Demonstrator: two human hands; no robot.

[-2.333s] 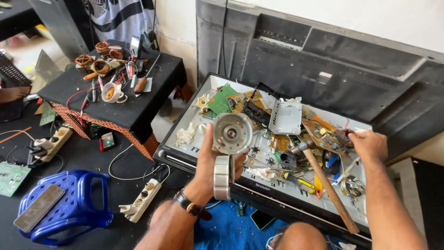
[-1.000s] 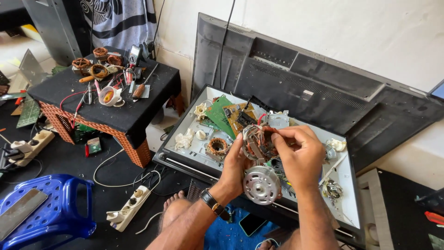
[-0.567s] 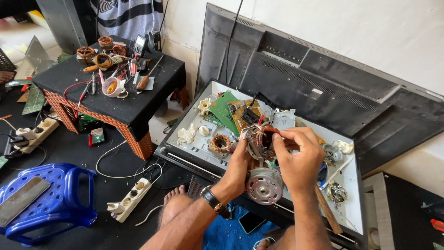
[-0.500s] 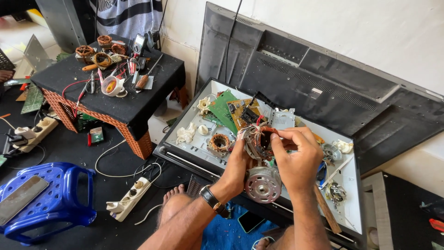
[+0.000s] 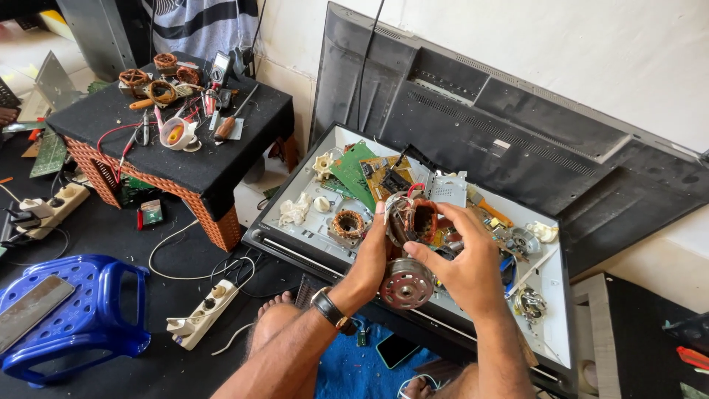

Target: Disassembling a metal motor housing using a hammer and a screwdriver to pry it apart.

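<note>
Two large black panels dominate the scene: a television back cover [image 5: 517,140] leaning against the far wall, and below it an opened flat housing [image 5: 550,325] lying face up as a tray of salvaged parts. To the left stands a low table [image 5: 214,174] with a black top, carrying coils, a screwdriver and a small white cup. Near left, a blue plastic stool [image 5: 81,318] lies on the dark floor, with a white power strip [image 5: 203,314] between it and the housing.

Inside the housing lie a green circuit board [image 5: 353,171], a yellowish circuit board [image 5: 384,176] and a loose copper-wound coil [image 5: 348,223].

Change noted: 2.3 seconds ago the right hand was reaching to the far right of the housing while the left alone held the motor; both hands now meet over the middle of the housing. The work has passed from picking among the parts to close handling of one item.

The left hand [image 5: 373,258], with a wristwatch, is clenched around a small motor [image 5: 408,247], its copper windings uppermost and its round metal end cap lowest. The right hand [image 5: 473,266] is grasping the same motor from the right, fingertips on the winding end. The motor is held clear above the housing, touching nothing else.
</note>
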